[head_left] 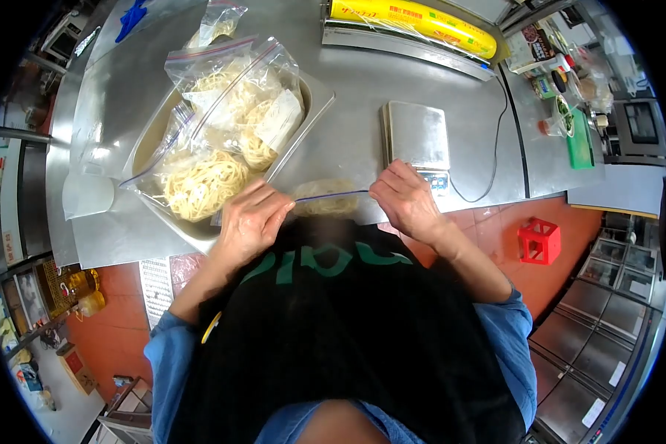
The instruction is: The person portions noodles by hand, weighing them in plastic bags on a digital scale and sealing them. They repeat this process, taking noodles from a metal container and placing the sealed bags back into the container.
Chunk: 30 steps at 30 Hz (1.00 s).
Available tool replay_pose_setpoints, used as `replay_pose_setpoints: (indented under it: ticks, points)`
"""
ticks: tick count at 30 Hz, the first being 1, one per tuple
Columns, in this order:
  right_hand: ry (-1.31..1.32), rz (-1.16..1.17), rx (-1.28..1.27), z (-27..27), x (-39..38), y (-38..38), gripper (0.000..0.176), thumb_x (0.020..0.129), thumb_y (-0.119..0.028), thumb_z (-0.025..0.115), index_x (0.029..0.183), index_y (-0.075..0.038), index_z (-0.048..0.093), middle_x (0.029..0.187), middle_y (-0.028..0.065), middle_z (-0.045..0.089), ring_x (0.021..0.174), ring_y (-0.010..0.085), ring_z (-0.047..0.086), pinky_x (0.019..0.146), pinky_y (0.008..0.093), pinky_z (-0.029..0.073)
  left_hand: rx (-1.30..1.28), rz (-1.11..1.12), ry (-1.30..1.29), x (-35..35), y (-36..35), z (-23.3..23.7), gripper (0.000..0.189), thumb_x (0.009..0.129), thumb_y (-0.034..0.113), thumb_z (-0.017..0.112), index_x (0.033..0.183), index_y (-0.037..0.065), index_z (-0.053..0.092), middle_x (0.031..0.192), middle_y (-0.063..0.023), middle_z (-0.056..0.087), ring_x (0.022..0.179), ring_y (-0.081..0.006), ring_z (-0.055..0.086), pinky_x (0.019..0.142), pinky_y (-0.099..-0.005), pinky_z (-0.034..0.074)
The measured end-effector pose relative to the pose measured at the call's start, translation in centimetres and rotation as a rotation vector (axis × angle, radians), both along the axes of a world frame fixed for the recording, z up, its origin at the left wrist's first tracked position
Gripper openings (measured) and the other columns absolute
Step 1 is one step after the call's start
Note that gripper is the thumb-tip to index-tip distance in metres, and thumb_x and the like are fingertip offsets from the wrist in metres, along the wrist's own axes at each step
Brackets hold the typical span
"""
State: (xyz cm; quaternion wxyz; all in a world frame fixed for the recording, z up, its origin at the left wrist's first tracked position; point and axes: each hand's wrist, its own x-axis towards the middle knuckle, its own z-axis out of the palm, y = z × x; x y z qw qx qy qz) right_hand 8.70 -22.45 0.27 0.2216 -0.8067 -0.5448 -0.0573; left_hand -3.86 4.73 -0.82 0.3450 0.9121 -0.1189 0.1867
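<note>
Between my two hands a clear zip bag (325,205) with pale noodles in it hangs at the table's near edge, its blue zip strip stretched taut. My left hand (253,216) is closed in a pinch on the strip's left end. At the right end, my right hand (405,198) pinches the same strip. Left of the bag stands a metal tray (320,95) with several zip bags of noodles (206,181) piled in it. A digital scale (417,137) lies just beyond my right hand, its pan bare.
A yellow cling film roll (414,24) sits in a dispenser at the table's back. A cable (496,166) runs beside the scale. At left is a translucent container (89,195); a green cutting board (580,140) is far right. A red stool (539,240) stands on the floor.
</note>
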Motion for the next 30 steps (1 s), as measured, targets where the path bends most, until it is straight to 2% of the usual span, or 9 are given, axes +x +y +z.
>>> replay_pose_setpoints:
  ticks: [11,14,17,18,20,21,23,26,30]
  points:
    - [-0.008,-0.057,0.035,0.0,0.3,-1.5,0.010,0.081,-0.002,0.073,0.083,0.000,0.063,0.084,0.0110,0.059,0.083,0.0310,0.055,0.072,0.0396,0.049,-0.039,0.027,-0.001,-0.3,0.1,0.1,0.006,0.079,0.003,0.076,0.080,0.003,0.070,0.074,-0.0063,0.065,0.070,-0.0254,0.060,0.060,-0.0364,0.050]
    - [-0.002,-0.002,0.046,0.0,0.6,-1.6,0.012,0.080,-0.001,0.074,0.083,0.000,0.063,0.083,0.0118,0.059,0.083,0.0314,0.055,0.071,0.0400,0.048,-0.015,0.022,0.096,0.0,0.3,0.4,0.014,0.078,0.006,0.078,0.090,0.004,0.072,0.085,-0.0071,0.068,0.079,-0.0264,0.061,0.067,-0.0358,0.053]
    - [0.033,0.004,0.097,-0.3,0.1,-0.7,0.014,0.079,-0.001,0.075,0.082,0.000,0.062,0.083,0.0118,0.058,0.081,0.0313,0.054,0.070,0.0401,0.048,0.121,-0.024,0.012,2.0,-1.0,2.9,0.050,0.072,0.017,0.082,0.119,0.007,0.069,0.112,-0.0090,0.067,0.104,-0.0289,0.060,0.088,-0.0353,0.052]
    - [0.031,0.019,0.096,-0.2,0.1,-0.3,0.014,0.079,-0.001,0.075,0.082,0.000,0.062,0.083,0.0118,0.058,0.081,0.0313,0.054,0.070,0.0401,0.048,0.121,-0.010,0.011,3.0,-2.3,2.6,0.050,0.072,0.017,0.082,0.119,0.007,0.069,0.112,-0.0090,0.067,0.104,-0.0289,0.060,0.088,-0.0353,0.052]
    - [0.061,0.056,0.099,0.0,0.1,0.3,0.016,0.078,-0.001,0.077,0.081,-0.001,0.061,0.082,0.0118,0.058,0.079,0.0313,0.054,0.068,0.0401,0.047,0.349,-0.152,-0.031,4.8,-4.9,0.7,0.033,0.074,0.018,0.079,0.104,0.006,0.072,0.096,-0.0082,0.067,0.097,-0.0279,0.062,0.079,-0.0364,0.054]
    - [0.043,0.057,0.133,-0.4,0.3,0.3,0.019,0.077,-0.004,0.079,0.081,-0.002,0.061,0.081,0.0115,0.057,0.077,0.0308,0.053,0.066,0.0402,0.047,0.349,-0.145,-0.036,5.5,-5.5,-0.2,0.033,0.074,0.018,0.079,0.104,0.006,0.072,0.096,-0.0082,0.067,0.097,-0.0279,0.062,0.079,-0.0364,0.054]
    - [0.040,0.027,0.102,-0.7,0.8,-0.8,0.019,0.076,-0.006,0.080,0.081,-0.002,0.061,0.081,0.0109,0.057,0.077,0.0304,0.054,0.066,0.0396,0.047,0.089,-0.354,0.053,6.6,-6.4,-1.6,0.015,0.078,0.017,0.075,0.085,0.006,0.068,0.081,-0.0063,0.064,0.087,-0.0261,0.061,0.070,-0.0375,0.053]
    - [0.063,0.014,0.101,-0.3,0.0,-0.9,0.021,0.076,-0.008,0.081,0.082,-0.003,0.063,0.083,0.0096,0.059,0.078,0.0301,0.055,0.067,0.0386,0.048,-0.008,-0.308,-0.072,6.8,-6.7,-1.7,0.014,0.079,0.011,0.071,0.071,0.006,0.060,0.073,-0.0045,0.060,0.081,-0.0246,0.059,0.064,-0.0385,0.052]
    - [0.114,-0.063,0.103,0.6,-0.6,0.2,0.016,0.077,-0.007,0.079,0.083,-0.003,0.064,0.086,0.0080,0.063,0.080,0.0295,0.059,0.069,0.0374,0.051,0.018,-0.271,-0.044,6.8,-6.3,-1.7,0.011,0.079,0.010,0.070,0.074,0.006,0.060,0.075,-0.0048,0.061,0.082,-0.0251,0.060,0.066,-0.0379,0.052]
